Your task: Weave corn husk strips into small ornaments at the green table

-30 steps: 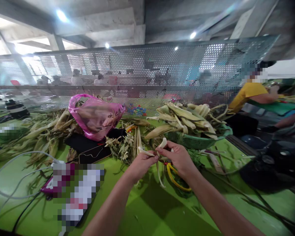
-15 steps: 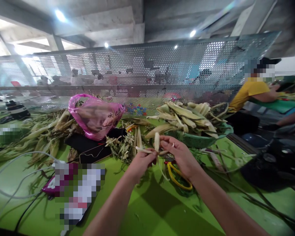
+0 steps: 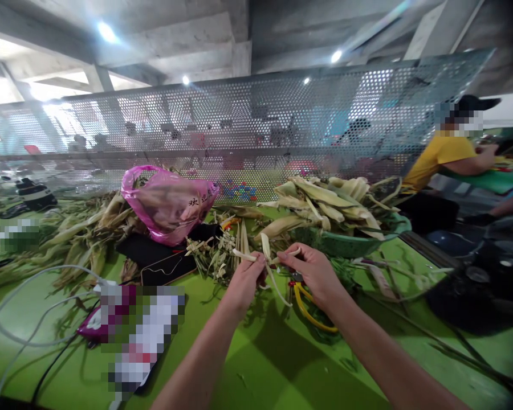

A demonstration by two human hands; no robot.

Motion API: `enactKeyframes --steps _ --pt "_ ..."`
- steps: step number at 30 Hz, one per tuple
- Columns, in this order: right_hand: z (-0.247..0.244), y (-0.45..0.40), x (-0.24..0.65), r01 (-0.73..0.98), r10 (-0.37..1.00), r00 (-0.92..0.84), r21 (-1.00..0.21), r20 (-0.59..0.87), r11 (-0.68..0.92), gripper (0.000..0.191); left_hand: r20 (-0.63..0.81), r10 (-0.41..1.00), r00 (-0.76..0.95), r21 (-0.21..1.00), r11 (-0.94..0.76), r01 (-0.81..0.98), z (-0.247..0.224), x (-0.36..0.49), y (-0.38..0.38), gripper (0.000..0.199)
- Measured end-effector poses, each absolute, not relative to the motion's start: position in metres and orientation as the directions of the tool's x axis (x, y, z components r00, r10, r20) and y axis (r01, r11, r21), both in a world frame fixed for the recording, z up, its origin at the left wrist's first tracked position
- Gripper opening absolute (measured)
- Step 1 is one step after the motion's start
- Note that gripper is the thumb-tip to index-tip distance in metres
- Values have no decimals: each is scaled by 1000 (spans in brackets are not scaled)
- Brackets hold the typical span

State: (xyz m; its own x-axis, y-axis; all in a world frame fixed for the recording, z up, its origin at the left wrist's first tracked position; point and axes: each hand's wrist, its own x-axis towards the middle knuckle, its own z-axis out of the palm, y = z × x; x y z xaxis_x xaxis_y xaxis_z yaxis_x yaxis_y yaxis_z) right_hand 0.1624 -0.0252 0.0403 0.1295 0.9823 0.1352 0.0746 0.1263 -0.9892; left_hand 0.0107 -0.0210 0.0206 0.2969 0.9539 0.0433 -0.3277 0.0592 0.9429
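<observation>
Slightly farther apart than half a second earlier, the left hand (image 3: pixel 244 285) and right hand (image 3: pixel 314 270) had opened a small gap, and the pale corn-husk strip (image 3: pixel 265 246), which had stood close by the right fingers, now rose from the left grip; to judge by this, the work had turned to drawing husk pieces out between the two hands. Leftmost, dried corn husks (image 3: pixel 89 239) lay heaped on the green table (image 3: pixel 256 381), with the pink plastic bag (image 3: pixel 166 205) next and a bunch of husk clippings (image 3: pixel 214 256) near the left hand. That hand pinched the strip between thumb and fingers, one end poking leftward and a thin tail (image 3: pixel 281 289) hanging free. The right hand pinched a second piece (image 3: pixel 297 251); whether it joined the first could not be told. Beneath it lay yellow-handled scissors (image 3: pixel 310 313), and farther right stood a green basin (image 3: pixel 363 246) piled with husks.
</observation>
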Motion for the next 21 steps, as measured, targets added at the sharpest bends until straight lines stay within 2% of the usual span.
enactKeyframes --steps 8,11,14,16,17,19,21 --pt "39 -22 157 34 976 154 -988 155 152 39 61 968 245 887 60 -457 17 13 -21 33" --pt "41 -23 162 219 960 159 -957 229 192 36 100 962 256 933 -1 -360 18 10 -19 33" --pt "49 -26 171 510 889 113 -794 443 331 25 174 926 335 982 -137 -133 18 9 -16 31" --pt "58 -30 173 654 793 -16 -593 609 469 30 197 910 364 978 -208 -10 16 10 -13 29" --pt "61 -32 173 689 760 -99 -507 642 518 31 194 910 366 974 -222 36 14 11 -13 28" --pt "66 -36 169 699 754 -239 -431 612 571 24 170 915 366 967 -226 117 9 13 -12 27" --pt "67 -38 163 683 775 -296 -444 558 580 12 142 917 373 960 -220 176 6 15 -13 26"
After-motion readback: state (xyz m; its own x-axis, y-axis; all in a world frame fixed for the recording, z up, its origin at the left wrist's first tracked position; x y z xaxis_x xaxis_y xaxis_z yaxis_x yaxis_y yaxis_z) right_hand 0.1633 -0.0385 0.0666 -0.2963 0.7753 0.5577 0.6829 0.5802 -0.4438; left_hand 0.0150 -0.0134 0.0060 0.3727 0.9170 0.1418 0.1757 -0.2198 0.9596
